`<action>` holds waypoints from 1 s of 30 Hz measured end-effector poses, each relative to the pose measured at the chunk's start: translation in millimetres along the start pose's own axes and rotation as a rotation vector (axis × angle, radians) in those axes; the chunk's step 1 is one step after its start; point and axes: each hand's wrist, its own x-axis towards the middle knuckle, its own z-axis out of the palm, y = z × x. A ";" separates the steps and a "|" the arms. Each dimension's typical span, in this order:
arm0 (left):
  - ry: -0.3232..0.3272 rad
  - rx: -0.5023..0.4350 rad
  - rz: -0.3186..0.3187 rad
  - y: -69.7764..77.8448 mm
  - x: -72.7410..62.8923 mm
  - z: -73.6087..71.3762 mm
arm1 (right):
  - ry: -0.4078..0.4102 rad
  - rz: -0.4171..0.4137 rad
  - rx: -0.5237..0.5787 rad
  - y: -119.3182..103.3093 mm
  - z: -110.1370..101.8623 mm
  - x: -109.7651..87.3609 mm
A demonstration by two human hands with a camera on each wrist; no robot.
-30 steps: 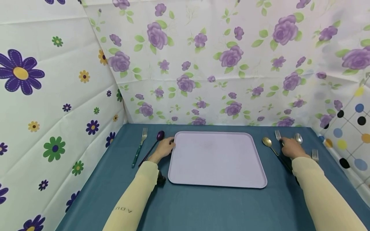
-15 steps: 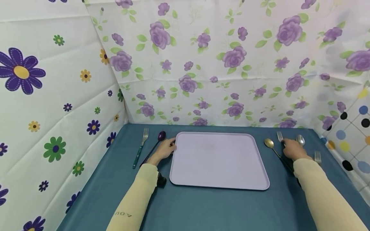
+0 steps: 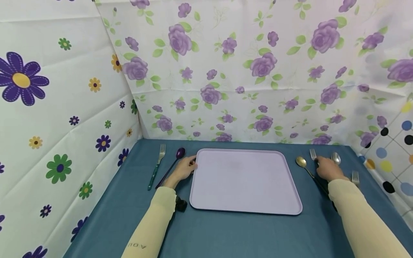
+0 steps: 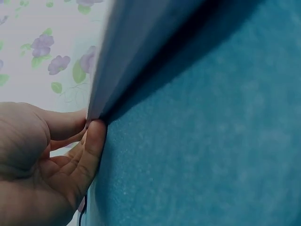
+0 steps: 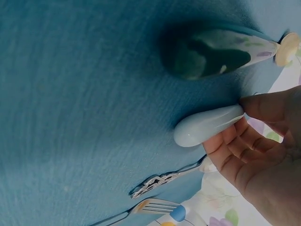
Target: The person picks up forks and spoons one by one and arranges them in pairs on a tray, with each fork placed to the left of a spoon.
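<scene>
Fingers pinch: left hand, one lilac rectangular tray, mid-frame; right hand, one of three metal forks; we record blue cloth, floral backdrop.

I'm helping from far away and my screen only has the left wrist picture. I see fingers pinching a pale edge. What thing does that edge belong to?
Observer: A lilac tray; the head view shows the left hand at its left side.
Child: Cool! What's the other hand doing?
Observer: In the right wrist view, the right hand pinches a fork by its pale handle.
Child: And is anything lying next to the hand I can see?
Observer: Yes, the head view shows a purple spoon on its left.
</scene>
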 end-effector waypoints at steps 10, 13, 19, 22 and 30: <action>-0.021 -0.033 -0.002 -0.9 -5.3 -2.6 | 0.020 -0.014 0.002 3.1 5.0 1.3; -0.025 -0.032 -0.003 -1.6 -6.0 -2.9 | 0.024 -0.017 0.002 4.0 6.0 2.7; -0.029 -0.023 0.014 -1.1 -5.3 -3.1 | 0.028 -0.006 -0.011 5.5 5.5 4.6; -0.028 -0.025 0.001 0.8 -4.9 -3.4 | 0.030 -0.007 -0.011 5.1 4.8 4.1; -0.031 -0.017 -0.018 0.4 -3.7 -3.9 | 0.048 -0.001 -0.017 0.6 3.4 0.4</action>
